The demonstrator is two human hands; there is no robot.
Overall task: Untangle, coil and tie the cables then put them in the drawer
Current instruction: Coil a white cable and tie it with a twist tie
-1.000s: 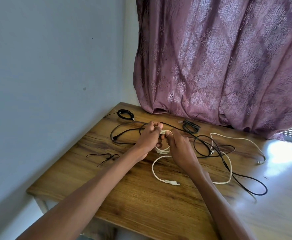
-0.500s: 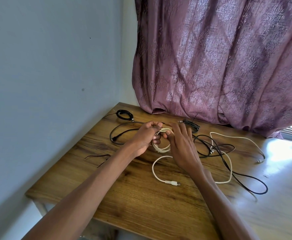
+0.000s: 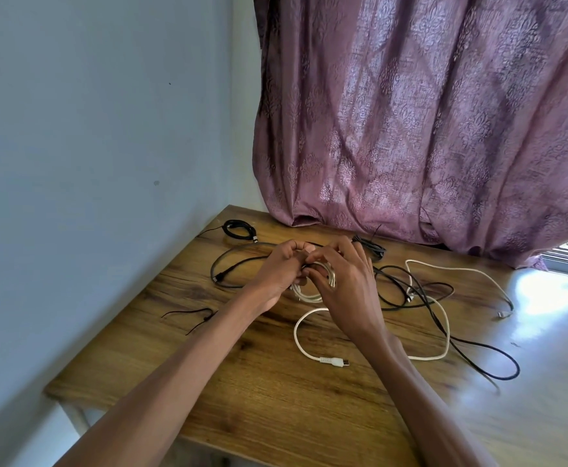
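Item one: white cable, partly coiled. We hold the small coil above the bench, near its far middle. Our left hand has its fingers curled round the coil's left side, we judge to keep the finished turns from springing apart. Our right hand lies over the coil's right side, index finger and thumb pinching at the top of the loops, apparently to lay or tuck the next turn. The uncoiled tail runs down from the hands in a curve on the bench and ends in a white plug, left slack so it can feed into the coil.

Item two: loose black cable, trailing to the right and crossing a second white cable; both look still tangled and awaiting their turn.

Item three: coiled black cable, far left corner, set well apart, seemingly done. A second dark bundle sits just beyond our right hand.

Item four: thin black ties, near the left edge, within reach for binding.

Surface: wooden bench, grained, glossy with glare at the right. Room: pale blue wall to the left, patterned mauve curtain hanging to the bench's back edge. We see no drawer from here.
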